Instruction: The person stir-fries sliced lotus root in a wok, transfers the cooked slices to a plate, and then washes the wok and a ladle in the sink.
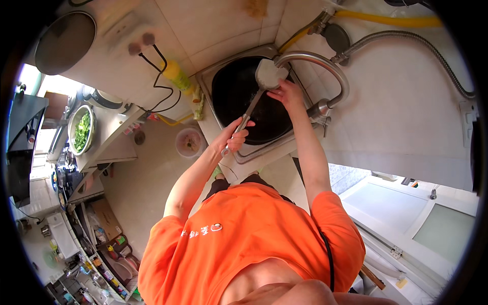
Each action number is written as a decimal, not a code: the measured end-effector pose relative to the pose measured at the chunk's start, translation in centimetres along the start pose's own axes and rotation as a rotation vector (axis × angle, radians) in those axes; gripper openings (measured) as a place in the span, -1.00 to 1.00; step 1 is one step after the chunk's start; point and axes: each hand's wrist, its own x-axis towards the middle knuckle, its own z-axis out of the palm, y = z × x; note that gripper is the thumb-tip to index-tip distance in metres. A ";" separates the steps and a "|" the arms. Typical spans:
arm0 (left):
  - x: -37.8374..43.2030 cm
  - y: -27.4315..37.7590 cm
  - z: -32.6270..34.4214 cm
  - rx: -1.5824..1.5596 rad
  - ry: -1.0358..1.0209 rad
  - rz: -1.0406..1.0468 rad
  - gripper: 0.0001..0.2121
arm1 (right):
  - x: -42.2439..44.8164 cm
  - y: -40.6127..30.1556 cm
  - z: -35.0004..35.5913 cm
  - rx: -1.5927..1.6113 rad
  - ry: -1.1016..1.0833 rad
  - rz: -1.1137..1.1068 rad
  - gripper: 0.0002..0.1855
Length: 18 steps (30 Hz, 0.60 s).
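Observation:
My left hand (233,138) is closed around the metal handle of a wok spatula (254,102). The spatula is tilted over a large dark wok (232,97), its broad pale blade up beneath the end of the curved faucet (324,57). At the blade's right edge is my right hand (289,95), its fingertips touching there and its other fingers spread below. Whether it grips the blade or a pale thing against it, I cannot tell. The wok sits in a steel sink (248,155) and covers most of the basin.
A yellow bottle (178,78) stands left of the sink, near two black cords (156,78). A pale bin (190,142) with scraps is on the floor. Green leaves fill a basket (91,129) on the left counter. A round pan or lid (65,42) hangs on the wall.

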 end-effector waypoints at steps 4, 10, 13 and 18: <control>2.5 0.8 0.2 0.110 0.024 0.049 -0.64 | 0.2 1.6 0.6 0.016 -0.148 0.214 -0.72; 5.9 1.0 2.7 0.455 0.232 0.202 -0.67 | 1.8 1.7 0.7 -0.043 -0.168 0.117 -0.74; 6.3 0.3 3.0 1.017 0.576 0.407 -0.70 | 0.4 1.3 2.7 -0.097 -0.078 0.119 -0.76; 4.7 -2.8 1.2 1.832 0.965 0.799 -0.71 | -2.8 3.3 3.4 -0.121 -0.078 0.051 -0.70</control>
